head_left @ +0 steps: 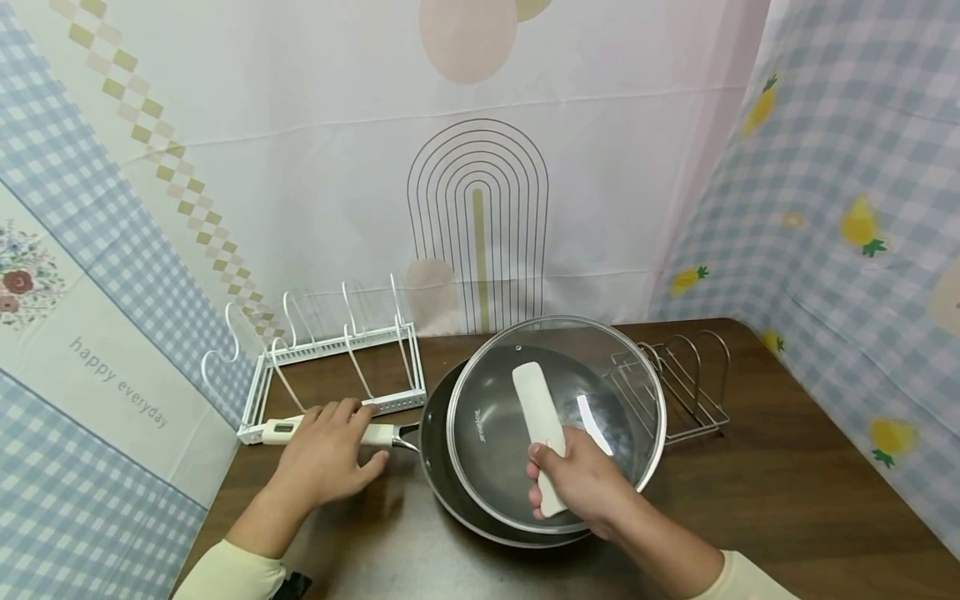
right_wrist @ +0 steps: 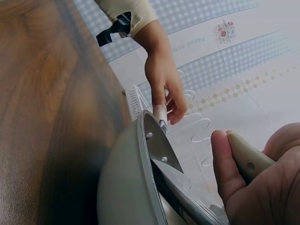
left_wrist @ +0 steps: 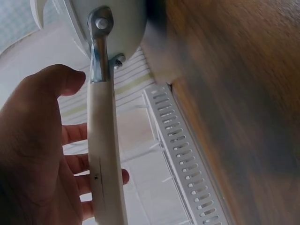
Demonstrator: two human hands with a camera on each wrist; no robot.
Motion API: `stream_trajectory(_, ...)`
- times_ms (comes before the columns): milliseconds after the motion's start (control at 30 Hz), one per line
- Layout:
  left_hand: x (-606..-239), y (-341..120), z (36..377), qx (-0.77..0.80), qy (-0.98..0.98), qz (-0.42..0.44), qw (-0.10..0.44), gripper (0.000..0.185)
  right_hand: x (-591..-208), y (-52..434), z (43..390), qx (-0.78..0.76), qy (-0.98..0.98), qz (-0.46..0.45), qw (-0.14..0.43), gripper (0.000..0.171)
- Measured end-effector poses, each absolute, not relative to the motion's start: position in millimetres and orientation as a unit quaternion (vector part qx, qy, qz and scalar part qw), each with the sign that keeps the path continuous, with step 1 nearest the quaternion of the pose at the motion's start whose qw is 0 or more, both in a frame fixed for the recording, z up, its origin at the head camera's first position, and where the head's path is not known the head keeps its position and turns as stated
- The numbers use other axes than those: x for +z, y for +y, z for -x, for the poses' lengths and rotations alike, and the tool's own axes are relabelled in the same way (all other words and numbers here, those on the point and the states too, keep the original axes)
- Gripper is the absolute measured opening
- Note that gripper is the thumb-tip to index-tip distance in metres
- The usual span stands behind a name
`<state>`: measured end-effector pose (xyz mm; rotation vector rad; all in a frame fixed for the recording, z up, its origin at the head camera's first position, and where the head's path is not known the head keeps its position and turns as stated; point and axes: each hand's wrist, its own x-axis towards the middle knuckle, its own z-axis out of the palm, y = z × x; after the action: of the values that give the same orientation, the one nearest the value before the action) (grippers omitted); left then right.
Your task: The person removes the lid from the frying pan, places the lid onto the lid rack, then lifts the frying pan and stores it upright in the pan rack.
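A dark-lined frying pan (head_left: 441, 475) stands on the brown table, its cream handle (head_left: 378, 435) pointing left. My left hand (head_left: 330, 454) lies over that handle with loose fingers; in the left wrist view the thumb stands apart from it and one fingertip shows past its far edge. Over the pan is a round glass lid (head_left: 491, 379) with a metal rim, shifted right of the pan's centre. My right hand (head_left: 588, 479) grips the lid's long cream handle (head_left: 536, 400) near its lower end. In the right wrist view the lid's edge (right_wrist: 187, 197) slants inside the pan's rim.
Behind the left hand, a white rack (head_left: 258, 400) with upright loops stands close to the pan handle. A metal wire rack (head_left: 693, 396) sits right of the pan, partly seen through the lid. Patterned cloths (head_left: 337, 167) hang behind and at both sides.
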<state>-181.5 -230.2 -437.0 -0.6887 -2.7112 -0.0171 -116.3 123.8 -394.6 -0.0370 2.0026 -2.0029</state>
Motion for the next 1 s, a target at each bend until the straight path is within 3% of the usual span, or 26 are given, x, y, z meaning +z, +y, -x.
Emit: stream_trajectory(1000,-425,-194,168,-0.037,-0.924,0.323,0.198,0.058,-388,128,115,-0.6,0.795,-0.018,0.084,0.01)
